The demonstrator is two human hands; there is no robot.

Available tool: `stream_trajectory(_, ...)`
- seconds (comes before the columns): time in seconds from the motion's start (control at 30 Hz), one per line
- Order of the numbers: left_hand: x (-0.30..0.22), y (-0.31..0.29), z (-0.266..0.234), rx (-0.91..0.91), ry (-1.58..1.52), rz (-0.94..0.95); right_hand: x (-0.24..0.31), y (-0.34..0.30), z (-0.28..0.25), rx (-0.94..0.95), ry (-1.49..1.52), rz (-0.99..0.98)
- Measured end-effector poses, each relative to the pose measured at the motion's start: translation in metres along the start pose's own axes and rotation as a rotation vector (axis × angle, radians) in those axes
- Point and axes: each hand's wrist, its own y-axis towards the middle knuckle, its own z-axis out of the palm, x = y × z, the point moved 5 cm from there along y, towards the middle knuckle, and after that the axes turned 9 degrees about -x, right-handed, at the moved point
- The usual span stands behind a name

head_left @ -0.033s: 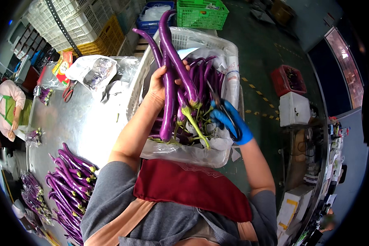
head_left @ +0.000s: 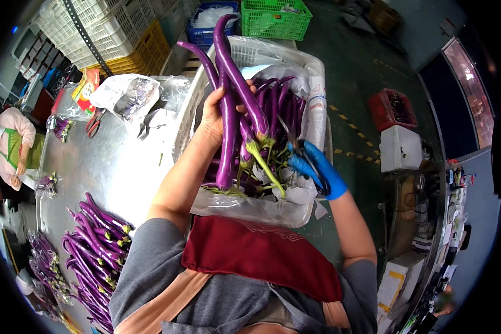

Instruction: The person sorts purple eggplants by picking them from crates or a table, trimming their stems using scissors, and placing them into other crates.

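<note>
My left hand [head_left: 212, 114] is bare and closed around a few long purple eggplants [head_left: 226, 150]. Their tips point away from me, and green stems [head_left: 266, 170] point back toward my right side. On my right hand [head_left: 323, 175] is a blue glove, and its fingers wrap round a pair of scissors [head_left: 287, 132]. The blades reach forward, just right of the held stems and apart from them. Both hands are over a white plastic crate [head_left: 317, 72] lined with clear film. Inside it lie more eggplants [head_left: 284, 106], with paper and stems among them.
At left, a metal table [head_left: 122, 167] bears an eggplant pile [head_left: 97, 236], red-handled scissors [head_left: 94, 123] and a white plastic bag [head_left: 127, 97]. Stacked crates [head_left: 108, 39], a blue crate [head_left: 206, 36] and a green crate [head_left: 278, 22] stand beyond. Another person [head_left: 16, 145] works far left.
My right hand has shifted slightly right and down with the scissors. My left hand and the eggplants have moved very little.
</note>
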Motion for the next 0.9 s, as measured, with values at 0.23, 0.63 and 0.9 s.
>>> stream_trajectory(0.23, -0.005, 0.004, -0.002, 0.015, -0.006, 0.078, -0.015, -0.007, 0.008, 0.071, -0.439, -0.239)
stream_trajectory(0.63, 0.004, 0.008, -0.018, -0.082, 0.049, 0.107, 0.011, 0.008, 0.002, 0.025, -0.961, -0.432)
stream_trajectory(0.9, -0.006, 0.012, -0.038, -0.281, 0.323, 0.175, -0.020, 0.045, -0.007, 0.056, -0.983, -0.463)
